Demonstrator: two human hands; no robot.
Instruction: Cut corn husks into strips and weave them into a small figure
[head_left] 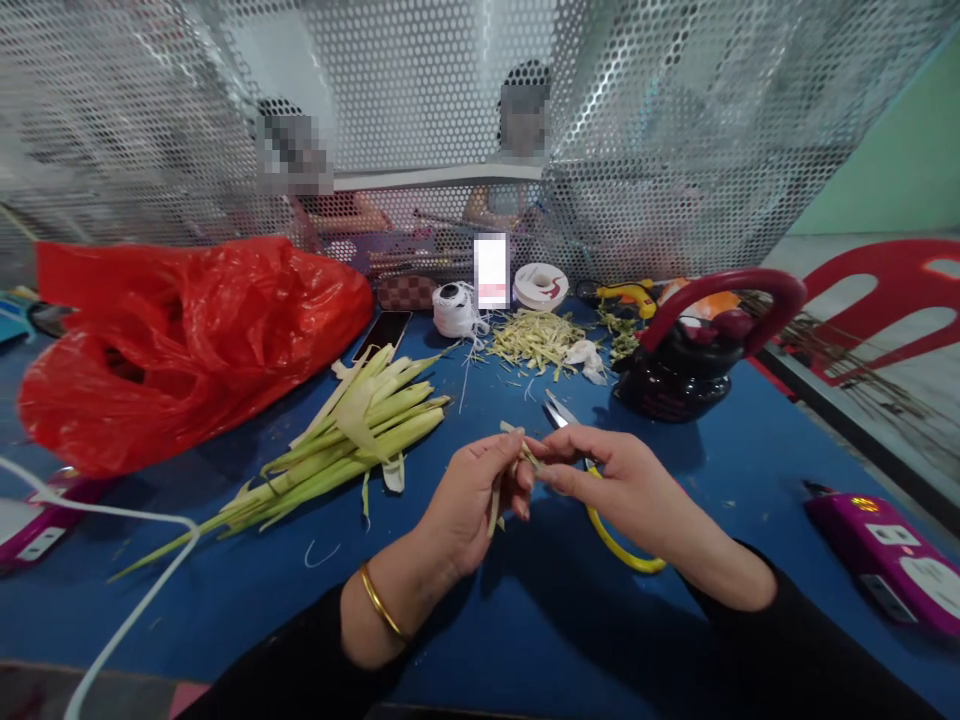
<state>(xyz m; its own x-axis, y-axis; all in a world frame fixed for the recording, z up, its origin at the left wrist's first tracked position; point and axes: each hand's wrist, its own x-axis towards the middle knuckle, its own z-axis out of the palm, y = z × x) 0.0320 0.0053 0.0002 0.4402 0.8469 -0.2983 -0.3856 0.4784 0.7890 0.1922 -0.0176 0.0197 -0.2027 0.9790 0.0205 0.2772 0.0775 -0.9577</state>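
Observation:
My left hand (469, 500), with a gold bangle at the wrist, is closed on a narrow pale strip of plant husk (494, 510). The fingers of my right hand (630, 490) pinch the same strip at its upper end, close to my left fingertips. Partly beneath my right hand lie scissors (626, 557) with yellow handles, blades pointing away from me. Left of my hands rests a bundle of green and pale leaves that look like corn husks (375, 425). A heap of short cut husk pieces (536, 340) sits beyond my hands.
On the blue table (465, 640) are a red plastic bag (202, 340), a white string ball (454, 315), a ribbon spool (540, 287), a phone (386, 330) and a dark pot with a red handle (675, 375). Purple devices (885, 560) flank both sides. People sit behind a perforated screen (420, 80).

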